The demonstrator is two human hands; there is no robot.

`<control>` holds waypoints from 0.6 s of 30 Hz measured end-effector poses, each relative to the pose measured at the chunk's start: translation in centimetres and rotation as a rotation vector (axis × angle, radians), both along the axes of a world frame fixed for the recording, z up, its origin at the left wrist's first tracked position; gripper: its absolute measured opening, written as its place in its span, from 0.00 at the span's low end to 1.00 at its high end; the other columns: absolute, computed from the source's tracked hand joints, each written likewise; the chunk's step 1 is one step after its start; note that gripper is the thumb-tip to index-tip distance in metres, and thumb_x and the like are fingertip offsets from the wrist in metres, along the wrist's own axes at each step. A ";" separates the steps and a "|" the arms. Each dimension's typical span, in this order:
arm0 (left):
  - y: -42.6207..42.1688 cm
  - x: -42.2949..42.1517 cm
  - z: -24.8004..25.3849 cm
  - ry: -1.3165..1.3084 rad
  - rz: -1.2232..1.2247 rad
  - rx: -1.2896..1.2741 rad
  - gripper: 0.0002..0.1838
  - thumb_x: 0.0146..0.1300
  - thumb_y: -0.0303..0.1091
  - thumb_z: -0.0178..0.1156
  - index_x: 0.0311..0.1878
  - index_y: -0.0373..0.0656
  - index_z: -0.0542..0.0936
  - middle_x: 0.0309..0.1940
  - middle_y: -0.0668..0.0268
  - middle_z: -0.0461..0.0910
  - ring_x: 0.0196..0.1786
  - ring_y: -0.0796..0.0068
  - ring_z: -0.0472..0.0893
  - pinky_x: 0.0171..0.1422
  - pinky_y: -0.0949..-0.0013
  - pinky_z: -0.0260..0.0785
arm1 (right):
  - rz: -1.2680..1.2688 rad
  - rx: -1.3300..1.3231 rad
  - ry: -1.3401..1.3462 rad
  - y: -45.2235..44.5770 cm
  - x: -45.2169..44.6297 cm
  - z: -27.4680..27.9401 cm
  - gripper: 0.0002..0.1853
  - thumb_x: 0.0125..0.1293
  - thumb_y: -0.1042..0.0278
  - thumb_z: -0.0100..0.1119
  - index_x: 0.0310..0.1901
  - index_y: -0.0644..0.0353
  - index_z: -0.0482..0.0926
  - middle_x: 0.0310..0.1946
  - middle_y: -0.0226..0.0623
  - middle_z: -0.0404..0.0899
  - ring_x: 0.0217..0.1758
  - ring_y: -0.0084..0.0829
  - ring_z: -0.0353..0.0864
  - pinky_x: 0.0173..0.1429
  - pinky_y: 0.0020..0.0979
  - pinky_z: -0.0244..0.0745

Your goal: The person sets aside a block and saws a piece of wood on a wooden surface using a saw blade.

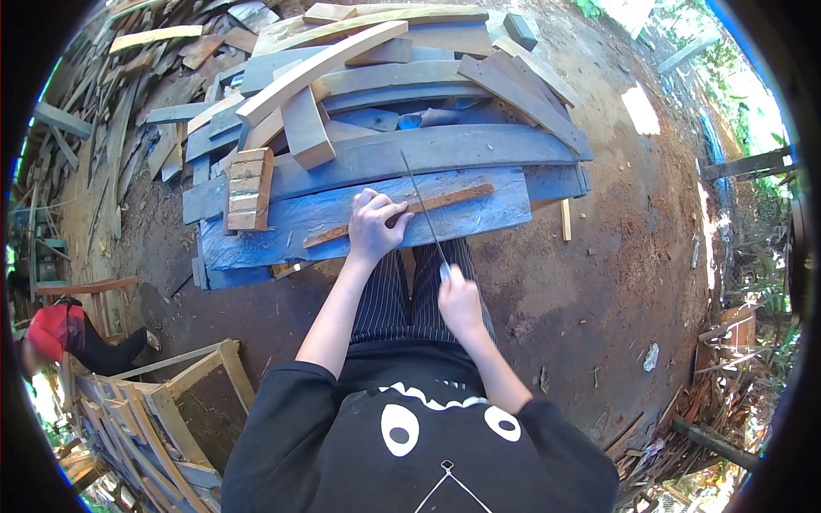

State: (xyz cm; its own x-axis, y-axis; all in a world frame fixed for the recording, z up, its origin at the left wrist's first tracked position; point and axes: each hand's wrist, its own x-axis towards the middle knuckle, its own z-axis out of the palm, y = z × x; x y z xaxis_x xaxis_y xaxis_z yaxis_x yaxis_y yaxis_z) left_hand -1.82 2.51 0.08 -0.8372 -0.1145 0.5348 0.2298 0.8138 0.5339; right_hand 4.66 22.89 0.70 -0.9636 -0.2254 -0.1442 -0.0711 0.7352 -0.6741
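Note:
My left hand [375, 224] is closed over a narrow brown wooden strip [457, 197], pressing it onto a broad bluish-looking plank [505, 190]. The strip lies slantwise along the plank, its left end showing past my wrist. My right hand [460, 301] grips the handle of a long thin-bladed tool [425, 208], near my thighs. Its blade points away from me and crosses the strip just right of my left fingers. Seen nearly edge-on, the blade does not show whether it has teeth. A short wood block [250, 190] sits on the plank's left side.
Beyond the plank, boards [368, 79] and a curved pale beam [329, 68] are stacked on the bench. Scrap wood [120, 111] covers the ground at far left. A wooden frame [162, 402] stands at lower left, near a person in red [56, 333].

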 end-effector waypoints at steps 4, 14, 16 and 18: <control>0.1 0.0 -0.1 -0.020 0.013 0.019 0.09 0.42 0.33 0.73 0.29 0.45 0.87 0.23 0.71 0.78 0.35 0.70 0.74 0.45 0.67 0.67 | -0.002 0.036 -0.065 3.6 4.2 1.5 0.04 0.65 0.72 0.50 0.37 0.63 0.69 0.19 0.57 0.76 0.27 0.58 0.79 0.28 0.54 0.73; 0.1 0.1 -0.4 -0.024 0.007 0.029 0.09 0.42 0.34 0.73 0.29 0.45 0.87 0.22 0.72 0.78 0.35 0.70 0.73 0.44 0.67 0.68 | -0.020 0.031 -0.013 -3.0 -3.1 0.3 0.06 0.67 0.71 0.49 0.38 0.65 0.69 0.22 0.59 0.77 0.29 0.60 0.80 0.31 0.54 0.75; 0.1 0.1 0.2 -0.002 0.005 0.003 0.09 0.41 0.33 0.74 0.29 0.45 0.87 0.22 0.70 0.78 0.33 0.70 0.74 0.42 0.67 0.69 | -0.011 0.009 -0.012 -0.9 -0.6 0.4 0.06 0.66 0.71 0.49 0.38 0.65 0.69 0.22 0.59 0.77 0.29 0.60 0.80 0.31 0.54 0.75; 0.0 0.0 0.2 -0.005 0.006 0.005 0.09 0.41 0.33 0.74 0.29 0.45 0.87 0.22 0.71 0.78 0.33 0.70 0.74 0.42 0.67 0.69 | -0.013 0.046 -0.061 1.6 3.1 0.4 0.05 0.66 0.72 0.49 0.38 0.64 0.69 0.21 0.58 0.77 0.27 0.59 0.79 0.29 0.54 0.74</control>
